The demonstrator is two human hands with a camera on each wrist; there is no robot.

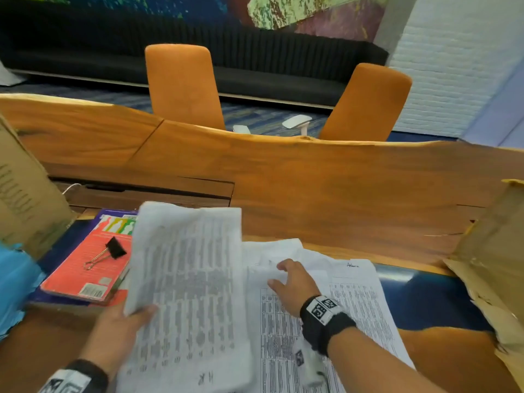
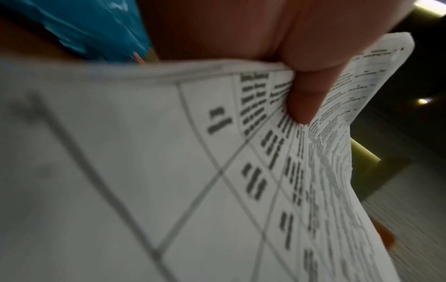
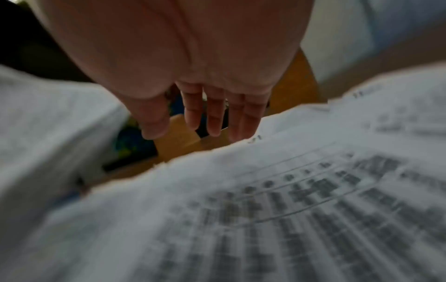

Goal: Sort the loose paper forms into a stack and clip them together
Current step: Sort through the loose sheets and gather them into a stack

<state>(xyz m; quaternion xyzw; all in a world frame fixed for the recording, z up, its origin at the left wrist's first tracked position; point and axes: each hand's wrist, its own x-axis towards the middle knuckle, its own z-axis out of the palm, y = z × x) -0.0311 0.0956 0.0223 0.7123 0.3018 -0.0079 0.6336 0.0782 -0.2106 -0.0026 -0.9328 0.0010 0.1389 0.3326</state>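
Observation:
My left hand (image 1: 124, 324) grips a sheaf of printed forms (image 1: 187, 285) by its lower left edge and holds it lifted and tilted above the table. In the left wrist view the thumb (image 2: 306, 91) presses on the sheaf (image 2: 169, 171). My right hand (image 1: 292, 279) hovers with straight fingers over the loose forms (image 1: 354, 296) spread flat on the table; the right wrist view shows the fingers (image 3: 212, 116) extended above those forms (image 3: 265, 209). A black binder clip (image 1: 112, 251) lies on a red book (image 1: 88, 265) at the left.
Cardboard boxes stand at the left (image 1: 25, 188) and right (image 1: 493, 251) edges. A blue plastic bag (image 1: 14, 282) lies at the near left. The wooden table (image 1: 312, 180) stretches beyond the papers, with two orange chairs (image 1: 181, 83) behind it.

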